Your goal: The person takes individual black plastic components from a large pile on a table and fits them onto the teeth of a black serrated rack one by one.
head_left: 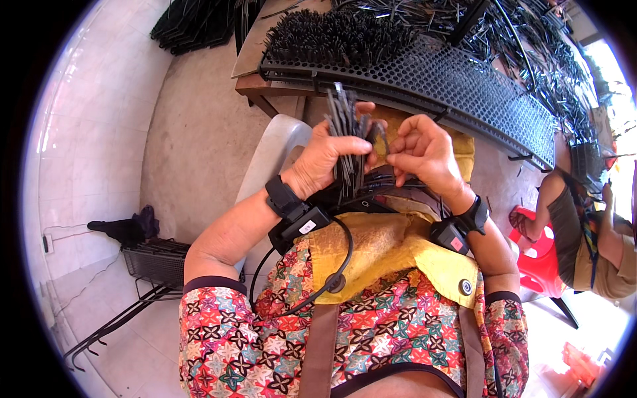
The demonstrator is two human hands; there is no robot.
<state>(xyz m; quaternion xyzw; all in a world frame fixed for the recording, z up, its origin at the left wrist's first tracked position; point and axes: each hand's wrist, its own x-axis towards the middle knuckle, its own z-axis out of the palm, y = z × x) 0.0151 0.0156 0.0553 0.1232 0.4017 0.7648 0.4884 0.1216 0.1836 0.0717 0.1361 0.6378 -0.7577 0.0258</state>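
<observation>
My left hand (325,156) is wrapped round a bundle of thin black strips (343,116), which stands roughly upright with its ends sticking out above and below the fist. Close beside it, my right hand (423,154) has thumb and forefinger pinched together, other fingers curled. A thin dark piece (383,138) shows blurred between the two hands; whether the right fingertips grip it I cannot tell. More dark strips (378,180) lie in my lap just below the hands, on a yellow apron (371,249).
Ahead, a black perforated rack (464,76) sits along a table edge (249,84), its left part packed with upright black strips (332,36). Loose strips (551,79) pile behind it. A wire basket (156,265) stands left. At right, a person (577,232) sits by a red stool (537,259).
</observation>
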